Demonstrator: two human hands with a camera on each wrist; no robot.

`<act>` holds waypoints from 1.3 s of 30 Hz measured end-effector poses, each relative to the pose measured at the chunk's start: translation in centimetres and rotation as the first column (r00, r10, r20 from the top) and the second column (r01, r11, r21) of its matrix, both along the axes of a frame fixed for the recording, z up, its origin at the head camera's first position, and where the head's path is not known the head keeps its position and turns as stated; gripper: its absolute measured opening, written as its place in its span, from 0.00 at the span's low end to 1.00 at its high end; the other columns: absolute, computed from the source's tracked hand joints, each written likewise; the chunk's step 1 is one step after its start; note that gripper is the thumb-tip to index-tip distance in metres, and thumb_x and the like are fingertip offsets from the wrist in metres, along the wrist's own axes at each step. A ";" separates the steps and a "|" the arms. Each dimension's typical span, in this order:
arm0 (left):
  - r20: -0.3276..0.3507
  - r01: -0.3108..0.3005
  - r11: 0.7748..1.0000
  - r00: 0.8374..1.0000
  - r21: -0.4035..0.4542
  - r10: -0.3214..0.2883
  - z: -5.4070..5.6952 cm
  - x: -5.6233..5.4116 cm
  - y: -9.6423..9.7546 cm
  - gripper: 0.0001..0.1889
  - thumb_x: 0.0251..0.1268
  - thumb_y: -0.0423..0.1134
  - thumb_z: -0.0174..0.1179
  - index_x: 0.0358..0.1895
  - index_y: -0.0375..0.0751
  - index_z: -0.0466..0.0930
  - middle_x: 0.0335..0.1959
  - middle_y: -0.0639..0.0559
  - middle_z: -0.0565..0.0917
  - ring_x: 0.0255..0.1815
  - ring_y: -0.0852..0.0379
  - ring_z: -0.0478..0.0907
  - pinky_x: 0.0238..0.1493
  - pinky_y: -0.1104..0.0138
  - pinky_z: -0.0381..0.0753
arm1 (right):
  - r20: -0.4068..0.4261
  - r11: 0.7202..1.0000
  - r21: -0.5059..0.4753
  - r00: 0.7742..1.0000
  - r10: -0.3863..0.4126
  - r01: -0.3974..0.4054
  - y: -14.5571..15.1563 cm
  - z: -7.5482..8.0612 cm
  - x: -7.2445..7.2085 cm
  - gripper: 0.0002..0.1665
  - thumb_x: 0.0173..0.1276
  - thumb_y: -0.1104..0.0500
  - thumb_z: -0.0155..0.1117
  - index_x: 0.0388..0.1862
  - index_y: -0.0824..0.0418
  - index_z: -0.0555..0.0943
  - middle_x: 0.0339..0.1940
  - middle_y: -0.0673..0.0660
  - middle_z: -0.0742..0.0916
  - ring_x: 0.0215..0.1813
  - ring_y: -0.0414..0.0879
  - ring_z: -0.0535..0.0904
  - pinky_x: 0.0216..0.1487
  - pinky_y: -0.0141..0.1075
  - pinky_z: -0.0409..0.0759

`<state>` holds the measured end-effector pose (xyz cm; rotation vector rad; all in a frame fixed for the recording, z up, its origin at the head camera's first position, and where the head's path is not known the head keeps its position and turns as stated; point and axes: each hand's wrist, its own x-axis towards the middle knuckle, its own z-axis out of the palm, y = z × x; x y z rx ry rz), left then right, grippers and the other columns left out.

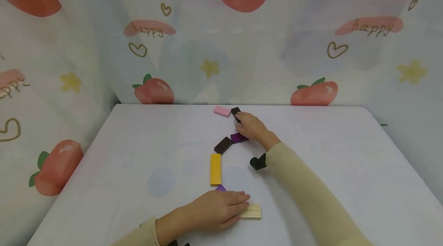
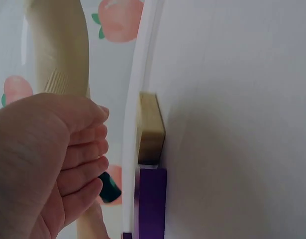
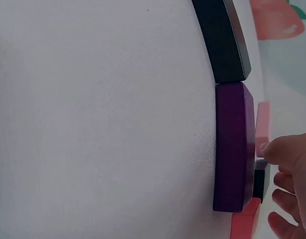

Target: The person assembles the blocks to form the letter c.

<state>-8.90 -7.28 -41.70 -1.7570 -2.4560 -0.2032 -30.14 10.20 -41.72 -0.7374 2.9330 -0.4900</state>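
Observation:
My right hand (image 1: 253, 125) reaches to the far part of the table, its index fingertip at the edge of a black block (image 1: 235, 110). In the right wrist view the thumb overlaps the end of a pink block (image 3: 262, 122), and the other fingers are loosely bent beside the black block (image 3: 260, 184). Close by are a dark purple block (image 1: 238, 138) and a red block (image 3: 245, 221), which the hand hides in the head view. My left hand (image 1: 218, 210) hovers over a pale wooden block (image 1: 252, 212) and partly covers a purple block (image 1: 221, 188); its palm holds nothing.
A yellow block (image 1: 215, 169) and a dark brown block (image 1: 223, 145) continue the winding row between the hands. A black device (image 1: 258, 162) shows at the right wrist. The white table (image 1: 114, 184) ends at a fruit-patterned cloth (image 1: 242, 53).

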 end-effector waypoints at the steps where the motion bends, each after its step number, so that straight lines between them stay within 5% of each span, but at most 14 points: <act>1: -0.008 0.022 1.000 1.000 -0.014 -0.022 0.0 0.2 0.1 0.19 0.69 0.43 0.49 0.59 0.39 0.74 0.60 0.50 0.73 0.62 0.60 0.66 0.61 0.74 0.58 | -0.001 1.000 0.013 1.000 -0.001 0.001 -0.1 -0.1 -0.1 0.29 0.67 0.58 0.54 0.64 0.71 0.66 0.65 0.65 0.69 0.66 0.56 0.62 0.66 0.45 0.58; 10: 0.040 0.077 0.986 0.997 -0.145 -0.071 -0.7 0.5 0.8 0.20 0.72 0.45 0.45 0.61 0.42 0.72 0.63 0.55 0.69 0.64 0.65 0.61 0.61 0.77 0.56 | 0.007 0.999 0.048 1.000 -0.017 0.017 -0.6 -0.6 -0.7 0.27 0.69 0.59 0.51 0.62 0.73 0.67 0.64 0.66 0.70 0.65 0.58 0.63 0.65 0.46 0.59; 24: 0.112 0.066 0.984 0.993 -0.166 -0.048 -0.8 0.4 1.0 0.20 0.72 0.45 0.45 0.61 0.44 0.72 0.64 0.57 0.68 0.64 0.67 0.61 0.59 0.78 0.58 | 0.069 0.994 -0.044 0.993 -0.095 0.098 2.8 0.4 -2.1 0.25 0.69 0.63 0.42 0.60 0.76 0.67 0.59 0.71 0.73 0.63 0.61 0.65 0.64 0.49 0.59; 39: 0.136 0.059 0.989 0.990 -0.137 -0.040 -0.7 0.5 1.2 0.19 0.71 0.45 0.47 0.59 0.44 0.74 0.62 0.57 0.70 0.63 0.68 0.62 0.58 0.78 0.61 | -0.037 0.978 -0.041 0.978 -0.206 0.204 6.1 0.0 -0.8 0.17 0.66 0.64 0.56 0.50 0.72 0.79 0.47 0.69 0.80 0.52 0.60 0.74 0.56 0.50 0.69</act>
